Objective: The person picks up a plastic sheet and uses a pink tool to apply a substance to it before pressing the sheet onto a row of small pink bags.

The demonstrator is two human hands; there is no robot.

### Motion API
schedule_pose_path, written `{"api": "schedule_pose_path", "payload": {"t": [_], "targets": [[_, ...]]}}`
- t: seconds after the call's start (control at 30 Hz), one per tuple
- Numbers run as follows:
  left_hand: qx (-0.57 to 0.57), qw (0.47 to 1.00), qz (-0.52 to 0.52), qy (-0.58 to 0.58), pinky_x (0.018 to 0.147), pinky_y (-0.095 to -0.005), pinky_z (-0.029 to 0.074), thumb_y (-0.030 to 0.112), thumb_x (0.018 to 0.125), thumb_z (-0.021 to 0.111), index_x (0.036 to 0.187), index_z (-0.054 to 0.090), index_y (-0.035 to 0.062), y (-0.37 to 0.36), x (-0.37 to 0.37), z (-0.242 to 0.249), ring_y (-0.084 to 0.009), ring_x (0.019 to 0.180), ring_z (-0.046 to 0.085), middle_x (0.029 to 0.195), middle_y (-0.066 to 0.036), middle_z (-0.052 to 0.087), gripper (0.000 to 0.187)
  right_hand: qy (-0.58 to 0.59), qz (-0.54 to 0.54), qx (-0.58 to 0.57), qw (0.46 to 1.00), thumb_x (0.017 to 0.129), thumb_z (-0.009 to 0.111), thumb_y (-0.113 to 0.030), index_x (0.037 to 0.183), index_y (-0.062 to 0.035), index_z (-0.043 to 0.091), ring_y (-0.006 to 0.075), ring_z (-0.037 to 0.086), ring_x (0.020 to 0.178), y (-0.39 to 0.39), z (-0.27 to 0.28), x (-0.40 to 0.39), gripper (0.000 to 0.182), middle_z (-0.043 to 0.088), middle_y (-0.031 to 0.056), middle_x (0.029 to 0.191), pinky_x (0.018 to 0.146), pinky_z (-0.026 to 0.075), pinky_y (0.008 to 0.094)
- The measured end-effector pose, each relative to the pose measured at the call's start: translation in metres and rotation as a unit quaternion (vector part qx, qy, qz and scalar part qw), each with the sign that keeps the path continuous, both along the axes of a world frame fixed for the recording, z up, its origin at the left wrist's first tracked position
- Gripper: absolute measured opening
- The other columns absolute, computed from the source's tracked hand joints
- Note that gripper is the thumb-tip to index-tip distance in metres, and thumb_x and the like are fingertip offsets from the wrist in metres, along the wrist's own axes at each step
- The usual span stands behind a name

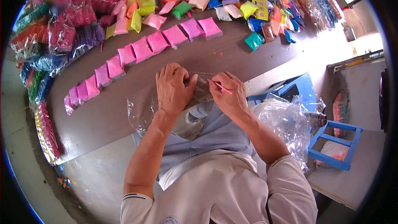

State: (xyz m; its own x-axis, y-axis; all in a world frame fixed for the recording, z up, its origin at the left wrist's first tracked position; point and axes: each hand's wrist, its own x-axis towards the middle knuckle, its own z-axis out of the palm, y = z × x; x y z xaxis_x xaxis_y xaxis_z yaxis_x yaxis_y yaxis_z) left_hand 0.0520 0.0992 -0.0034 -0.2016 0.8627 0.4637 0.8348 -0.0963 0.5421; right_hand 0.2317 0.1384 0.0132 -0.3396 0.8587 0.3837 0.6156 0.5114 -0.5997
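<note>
A transparent plastic bag [143,108] hangs over the table's near edge and the person's lap. My left hand [173,89] has its fingers curled on the bag's upper edge, thumb toward the right. My right hand [230,94] pinches the opposite side of the bag and also holds a thin pink stick-like strip [224,88], which pokes out between the fingers. Beyond the hands, a curved row of pink packets [141,49] lies on the brown table [199,58]. Neither hand touches these packets.
Heaps of colourful packets [182,10] fill the table's far side, and bundled bags [78,16] are stacked at left. A teal packet [254,40] lies at right. Crumpled plastic bags [282,120], a blue stool [304,91] and a blue frame [348,145] stand at my right.
</note>
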Motion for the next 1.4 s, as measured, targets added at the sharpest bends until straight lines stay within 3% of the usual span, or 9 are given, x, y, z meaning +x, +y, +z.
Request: {"api": "schedule_pose_path", "payload": {"t": [0.1,0.33,0.4,0.53,0.73,0.8,0.9,1.0,1.4], "targets": [[-0.005,1.0,0.001,-0.002,0.08,-0.0444,0.042,0.021,0.077,0.083,0.079,0.059,0.0093,0.001,-0.001,0.001,-0.0302,0.092,0.058,0.092,-0.006,0.057,0.027,0.04,-0.002,-0.034,0.999,0.082,0.076,-0.008,0.078,-0.008,0.061,0.0341,0.066,0.073,-0.002,0.003,-0.003,0.015,0.066,0.0101,0.075,0.064,0.05,0.0452],[0.008,1.0,-0.007,-0.014,0.079,-0.0446,0.042,0.02,0.076,0.082,0.078,0.059,0.0094,0.001,-0.001,-0.002,-0.0305,0.091,0.057,0.092,-0.006,0.057,0.026,-0.013,0.05,0.0,0.999,0.084,0.074,-0.009,0.081,-0.0062,0.064,0.0326,0.066,0.068,0.007,0.004,0.007,0.011,0.066,0.0119,0.074,0.061,0.05,0.0416],[0.006,1.0,-0.004,-0.015,0.079,-0.0445,0.042,0.02,0.076,0.082,0.078,0.058,0.0096,0.0,-0.002,-0.001,-0.0305,0.091,0.057,0.091,-0.006,0.057,0.026,-0.053,0.11,-0.091,0.988,0.085,0.073,-0.011,0.082,-0.0063,0.068,0.0309,0.067,0.069,0.013,0.014,0.014,0.008,0.068,0.0118,0.077,0.062,0.051,0.0398],[-0.001,1.0,0.001,-0.018,0.078,-0.0442,0.042,0.019,0.075,0.082,0.078,0.057,0.0101,0.0,0.0,-0.002,-0.0303,0.09,0.057,0.09,-0.006,0.056,0.027,-0.074,0.099,-0.17,0.978,0.086,0.071,-0.012,0.084,-0.0083,0.069,0.0353,0.068,0.077,0.02,0.032,0.014,0.004,0.068,0.0112,0.078,0.068,0.052,0.0433],[0.017,1.0,-0.01,-0.014,0.078,-0.0437,0.041,0.018,0.074,0.083,0.078,0.057,0.0103,0.001,-0.001,-0.002,-0.0303,0.09,0.057,0.09,-0.006,0.056,0.028,-0.007,0.155,-0.105,0.982,0.086,0.068,-0.009,0.084,-0.0052,0.068,0.0353,0.067,0.077,0.031,0.025,0.004,0.004,0.068,0.0127,0.081,0.067,0.052,0.0436],[0.017,1.0,-0.007,-0.013,0.078,-0.0437,0.041,0.017,0.074,0.083,0.077,0.057,0.0102,0.002,-0.002,-0.001,-0.0303,0.091,0.057,0.09,-0.006,0.057,0.028,-0.027,0.21,-0.079,0.974,0.086,0.07,-0.008,0.086,-0.0045,0.071,0.0318,0.067,0.074,0.042,0.018,0.007,0.004,0.068,0.0122,0.081,0.068,0.053,0.0391],[0.01,1.0,-0.007,-0.014,0.078,-0.0436,0.041,0.016,0.074,0.084,0.077,0.057,0.0101,0.001,-0.001,-0.001,-0.0304,0.091,0.058,0.091,-0.006,0.057,0.028,-0.087,0.279,-0.03,0.956,0.084,0.07,-0.007,0.086,-0.0055,0.07,0.032,0.067,0.08,0.047,0.02,0.012,0.002,0.067,0.011,0.082,0.072,0.053,0.0409],[0.005,1.0,-0.006,-0.014,0.078,-0.0435,0.041,0.015,0.074,0.083,0.077,0.057,0.01,0.001,0.0,0.002,-0.0304,0.091,0.058,0.091,-0.006,0.057,0.028,-0.114,0.304,-0.051,0.945,0.083,0.069,-0.006,0.084,-0.0059,0.069,0.031,0.066,0.084,0.048,0.026,0.014,0.002,0.067,0.0096,0.083,0.075,0.053,0.042],[0.013,1.0,-0.005,-0.005,0.076,-0.0432,0.04,0.015,0.074,0.083,0.077,0.057,0.01,0.003,0.0,-0.001,-0.0298,0.09,0.058,0.09,-0.006,0.056,0.027,-0.043,0.258,-0.024,0.965,0.082,0.069,-0.004,0.083,-0.0049,0.068,0.031,0.066,0.082,0.046,0.015,0.014,0.001,0.067,0.0093,0.081,0.074,0.054,0.0413]]}}
